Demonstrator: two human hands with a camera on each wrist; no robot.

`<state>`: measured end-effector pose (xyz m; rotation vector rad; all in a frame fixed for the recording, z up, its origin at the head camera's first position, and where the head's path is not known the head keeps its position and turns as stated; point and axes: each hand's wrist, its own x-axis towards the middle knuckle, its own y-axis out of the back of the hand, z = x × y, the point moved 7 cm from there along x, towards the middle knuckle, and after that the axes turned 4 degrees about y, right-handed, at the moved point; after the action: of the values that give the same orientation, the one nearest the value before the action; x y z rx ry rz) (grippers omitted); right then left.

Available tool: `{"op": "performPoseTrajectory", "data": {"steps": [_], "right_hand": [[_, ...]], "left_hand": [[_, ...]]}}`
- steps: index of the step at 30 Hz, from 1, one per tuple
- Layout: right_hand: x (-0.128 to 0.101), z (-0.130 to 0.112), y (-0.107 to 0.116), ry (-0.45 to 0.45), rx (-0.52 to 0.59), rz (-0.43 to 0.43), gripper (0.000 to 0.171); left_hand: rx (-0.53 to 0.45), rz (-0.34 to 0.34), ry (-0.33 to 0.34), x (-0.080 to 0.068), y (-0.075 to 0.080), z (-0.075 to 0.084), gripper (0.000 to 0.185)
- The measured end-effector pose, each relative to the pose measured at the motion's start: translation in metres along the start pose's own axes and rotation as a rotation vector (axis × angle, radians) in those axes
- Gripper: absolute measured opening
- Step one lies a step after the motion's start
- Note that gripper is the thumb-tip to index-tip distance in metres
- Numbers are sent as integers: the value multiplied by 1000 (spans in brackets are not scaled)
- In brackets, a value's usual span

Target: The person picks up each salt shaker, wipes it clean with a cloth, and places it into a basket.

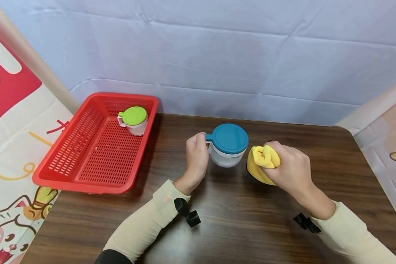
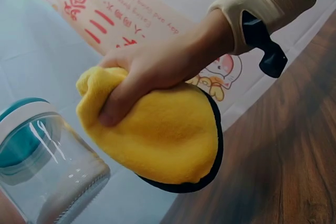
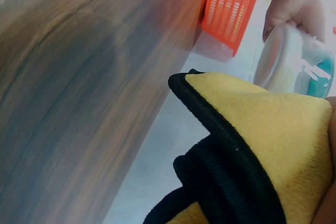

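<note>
My left hand [image 1: 197, 156] grips the handle of a clear jar with a blue lid [image 1: 230, 138], holding it above the table. White contents show low in this jar [image 2: 73, 182] in the left wrist view. Just to its right, my right hand [image 1: 292, 167] clutches a bunched yellow cloth with black edging [image 1: 260, 172]. The cloth's lower part hangs down beside the jar, a small gap between them. In the right wrist view, the cloth [image 3: 273, 129] covers much of the foreground, and part of the jar is hidden behind it.
A red plastic basket [image 1: 136, 161] stands at the left of the brown wooden table [image 1: 237, 227]. Inside, near its back right corner, sits a similar jar with a green lid [image 1: 135, 116]. A pale curtain [image 1: 198, 62] hangs behind the table's back edge.
</note>
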<state>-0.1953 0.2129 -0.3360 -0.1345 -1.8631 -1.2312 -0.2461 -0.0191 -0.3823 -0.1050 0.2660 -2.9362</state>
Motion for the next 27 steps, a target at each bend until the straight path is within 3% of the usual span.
{"op": "performPoseTrajectory", "data": {"steps": [17, 27], "right_hand": [[2, -46, 16, 120, 46, 64, 29], [18, -75, 18, 168, 143, 143, 11]], "left_hand": [[-16, -1, 21, 0, -3, -1, 42], [-16, 18, 23, -4, -7, 0, 40]]}}
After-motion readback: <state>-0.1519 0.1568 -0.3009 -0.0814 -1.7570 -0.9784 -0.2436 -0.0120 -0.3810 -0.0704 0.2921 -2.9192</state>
